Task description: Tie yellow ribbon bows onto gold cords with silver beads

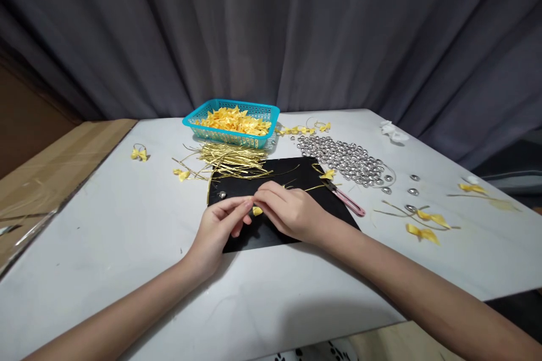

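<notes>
Above a black mat (pixel 271 237), my left hand (pixel 220 225) and my right hand (pixel 294 213) meet with their fingertips pinched together. A small yellow ribbon bow (pixel 257 211) shows between them, partly covered by the fingers. Just behind my right knuckles, a thin gold strand pokes out; whether it joins the bow is hidden. One silver bead (pixel 222 195) lies on the mat near my left hand. Gold wire ties (pixel 228 159) are heaped at the mat's far left edge. Pink-handled snips (pixel 349 202) rest on its right side, beside another yellow bow (pixel 328 174).
A blue basket (pixel 273 124) of yellow bows stands at the back of the white table (pixel 127 248). Many silver beads (pixel 347 159) spread at right. Loose bows with ties (pixel 423 232) lie farther right, white scraps (pixel 393 132) behind. Cardboard (pixel 63 175) borders the left; a grey curtain hangs behind.
</notes>
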Tool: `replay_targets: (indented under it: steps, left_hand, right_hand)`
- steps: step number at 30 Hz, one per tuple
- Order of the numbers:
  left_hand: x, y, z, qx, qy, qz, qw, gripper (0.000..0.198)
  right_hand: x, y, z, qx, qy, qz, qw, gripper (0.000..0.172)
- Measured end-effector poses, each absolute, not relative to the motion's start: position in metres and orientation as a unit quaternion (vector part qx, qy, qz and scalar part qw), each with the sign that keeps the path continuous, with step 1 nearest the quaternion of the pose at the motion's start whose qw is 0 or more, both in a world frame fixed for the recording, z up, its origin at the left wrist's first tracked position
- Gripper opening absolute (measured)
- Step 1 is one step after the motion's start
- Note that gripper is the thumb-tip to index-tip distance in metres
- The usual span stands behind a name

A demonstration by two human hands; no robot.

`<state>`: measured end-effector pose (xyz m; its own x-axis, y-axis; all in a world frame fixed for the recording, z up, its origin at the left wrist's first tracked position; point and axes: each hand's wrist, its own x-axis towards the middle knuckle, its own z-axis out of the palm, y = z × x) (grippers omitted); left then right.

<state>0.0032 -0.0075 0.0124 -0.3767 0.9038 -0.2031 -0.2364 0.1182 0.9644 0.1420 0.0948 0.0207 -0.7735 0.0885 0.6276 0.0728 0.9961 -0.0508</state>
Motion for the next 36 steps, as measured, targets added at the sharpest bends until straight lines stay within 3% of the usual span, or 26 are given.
replay_targets:
  steps: [7, 14, 20, 25, 36]
  left_hand:
    - [-0.002, -0.003, 0.010, 0.313, 0.589, 0.564, 0.486, 0.028]
    - [-0.002, -0.004, 0.013, 0.355, 0.606, 0.545, 0.458, 0.019]
    - [-0.003, -0.005, 0.012, 0.354, 0.587, 0.577, 0.444, 0.017]
    - [-0.003, -0.005, 0.010, 0.337, 0.574, 0.597, 0.447, 0.017]
    - [0.001, -0.005, 0.012, 0.311, 0.553, 0.619, 0.464, 0.017]
  right_hand:
    - [0.142, 0.097, 0.021, -0.071, -0.941, 0.163, 0.289, 0.014]
    - [0.138, 0.098, 0.020, -0.098, -0.879, 0.352, 0.307, 0.009]
    - [0.136, 0.095, 0.028, -0.217, -0.750, 0.600, 0.173, 0.025]
    - [0.135, 0.097, 0.024, -0.234, -0.688, 0.661, 0.187, 0.037]
    - [0.130, 0.094, 0.016, -0.232, -0.637, 0.685, 0.265, 0.033]
